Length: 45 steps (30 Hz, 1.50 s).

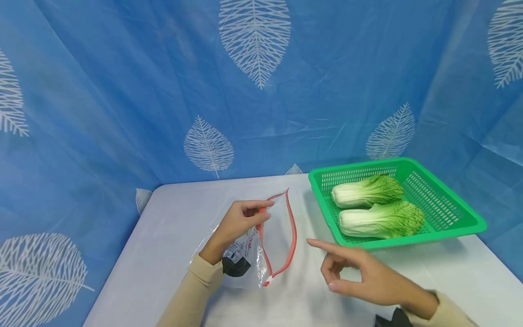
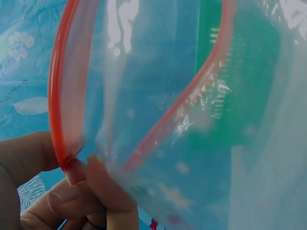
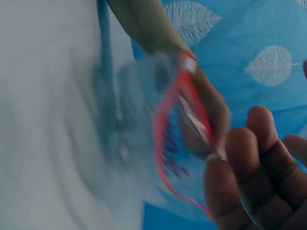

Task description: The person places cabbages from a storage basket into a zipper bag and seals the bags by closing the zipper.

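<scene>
My left hand (image 1: 239, 220) pinches the edge of a clear plastic zip bag (image 1: 255, 272) between thumb and fingers. The bag's mouth gapes, its red zip strip (image 1: 293, 231) bowed apart, and a white slider with a red tip (image 1: 267, 280) sits at the near end. Up close in the left wrist view, thumb and fingers (image 2: 76, 196) hold the red-edged rim. To the right of the bag, my right hand (image 1: 363, 272) hovers apart from it with the index finger extended, the other fingers bent loosely and nothing held. Blur softens the bag in the right wrist view.
At the right, a green plastic basket (image 1: 459, 200) holds two napa cabbages, one behind (image 1: 359, 193) and one nearer (image 1: 376, 221). The white tabletop (image 1: 171, 227) ends at a blue leaf-print curtain (image 1: 327, 81).
</scene>
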Motion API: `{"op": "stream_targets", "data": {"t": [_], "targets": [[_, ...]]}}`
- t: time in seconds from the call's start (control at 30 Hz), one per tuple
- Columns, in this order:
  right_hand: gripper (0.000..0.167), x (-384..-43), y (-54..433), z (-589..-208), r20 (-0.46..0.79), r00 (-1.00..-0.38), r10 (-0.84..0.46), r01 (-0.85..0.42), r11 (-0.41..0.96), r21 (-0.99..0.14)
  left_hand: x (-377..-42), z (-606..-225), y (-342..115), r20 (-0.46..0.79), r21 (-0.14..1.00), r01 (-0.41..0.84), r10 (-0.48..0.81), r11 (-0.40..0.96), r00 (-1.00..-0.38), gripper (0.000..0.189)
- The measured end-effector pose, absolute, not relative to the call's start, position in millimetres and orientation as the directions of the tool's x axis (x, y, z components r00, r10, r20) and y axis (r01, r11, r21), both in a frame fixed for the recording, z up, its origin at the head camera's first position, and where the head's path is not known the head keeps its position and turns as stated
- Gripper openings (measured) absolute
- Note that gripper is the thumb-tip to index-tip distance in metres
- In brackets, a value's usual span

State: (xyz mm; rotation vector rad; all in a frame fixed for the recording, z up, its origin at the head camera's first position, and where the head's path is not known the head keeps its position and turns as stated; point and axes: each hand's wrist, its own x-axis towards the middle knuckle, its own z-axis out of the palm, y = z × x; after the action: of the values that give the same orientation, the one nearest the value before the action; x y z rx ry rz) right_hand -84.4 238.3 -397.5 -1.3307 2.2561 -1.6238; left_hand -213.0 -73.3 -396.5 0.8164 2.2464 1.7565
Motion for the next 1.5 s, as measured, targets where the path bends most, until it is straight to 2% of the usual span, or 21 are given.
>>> {"op": "stream_targets", "data": {"t": [0.1, 0.23, 0.3, 0.47, 0.63, 0.87, 1.0, 1.27, 1.5], "targets": [[0.07, -100, 267, -366, 0.379, -0.651, -0.658, -0.64, 0.207, -0.74, -213, -398, -73, 0.189, 0.942, 0.303, 0.515, 0.147, -0.836, 0.036], [0.065, -125, 310, -342, 0.273, -0.775, -0.569, -0.572, 0.45, -0.686, -213, -401, -73, 0.18, 0.944, 0.294, 0.517, 0.148, -0.837, 0.037], [0.064, -139, 330, -339, 0.232, -0.807, -0.543, -0.54, 0.519, -0.663, -213, -401, -73, 0.174, 0.944, 0.292, 0.52, 0.155, -0.837, 0.037], [0.063, -170, 367, -346, 0.143, -0.832, -0.536, -0.479, 0.563, -0.673, -214, -402, -76, 0.163, 0.947, 0.281, 0.522, 0.156, -0.837, 0.035], [0.064, -192, 382, -363, 0.053, -0.853, -0.519, -0.395, 0.575, -0.717, -214, -402, -77, 0.167, 0.949, 0.28, 0.518, 0.147, -0.839, 0.035], [0.065, -214, 386, -383, -0.06, -0.837, -0.544, -0.349, 0.615, -0.707, -214, -407, -76, 0.154, 0.949, 0.27, 0.513, 0.16, -0.844, 0.035], [0.063, -218, 393, -397, -0.117, -0.804, -0.583, -0.326, 0.596, -0.734, -214, -408, -75, 0.155, 0.948, 0.273, 0.511, 0.164, -0.846, 0.034], [0.062, -215, 405, -422, -0.112, -0.729, -0.675, -0.38, 0.536, -0.754, -215, -410, -73, 0.131, 0.948, 0.26, 0.521, 0.182, -0.843, 0.034], [0.065, -218, 405, -424, -0.161, -0.741, -0.651, -0.358, 0.587, -0.727, -218, -410, -71, 0.128, 0.942, 0.27, 0.532, 0.198, -0.837, 0.035]]}}
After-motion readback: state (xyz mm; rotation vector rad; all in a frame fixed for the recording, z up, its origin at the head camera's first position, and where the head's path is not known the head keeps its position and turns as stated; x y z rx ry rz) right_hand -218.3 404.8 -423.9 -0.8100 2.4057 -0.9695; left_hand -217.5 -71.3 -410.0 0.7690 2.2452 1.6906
